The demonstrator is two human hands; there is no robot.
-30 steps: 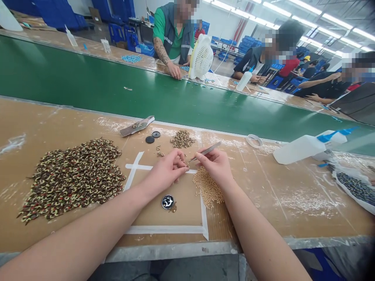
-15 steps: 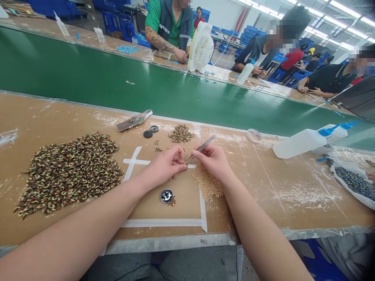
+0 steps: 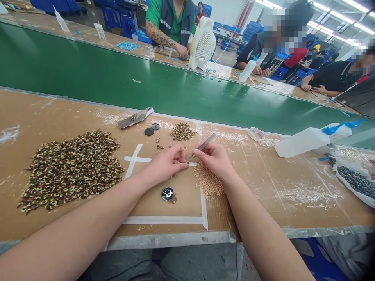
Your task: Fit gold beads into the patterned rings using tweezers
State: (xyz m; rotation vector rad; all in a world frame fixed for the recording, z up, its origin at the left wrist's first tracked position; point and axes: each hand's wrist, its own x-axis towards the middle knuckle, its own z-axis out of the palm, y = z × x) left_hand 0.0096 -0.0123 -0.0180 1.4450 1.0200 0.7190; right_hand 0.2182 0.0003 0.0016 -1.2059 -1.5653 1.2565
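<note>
Metal tweezers (image 3: 206, 143) are gripped in my right hand (image 3: 215, 158), their tips pointing down and left toward my other hand. My left hand (image 3: 172, 160) is closed in a pinch on a tiny dark piece (image 3: 188, 162), too small to name, right by the tweezer tips. Under and beside my right hand lies a pile of small beige beads (image 3: 208, 182). Nearer me, a small round lid with dark glossy liquid (image 3: 167, 194) rests inside a white tape outline (image 3: 164, 220). Behind my hands is a small heap of brown-and-cream pieces (image 3: 182, 131).
A large pile of brown, cream and red pieces (image 3: 73, 169) spreads at the left. Two black discs (image 3: 149, 132), a tape roll (image 3: 256, 134) and white squeeze bottles (image 3: 303, 142) lie farther back. Beyond the green belt (image 3: 117, 82) people sit near a fan (image 3: 202, 45).
The whole view has shifted slightly. My hands keep the same pose, with the tweezer tips still close to the left fingertips.
</note>
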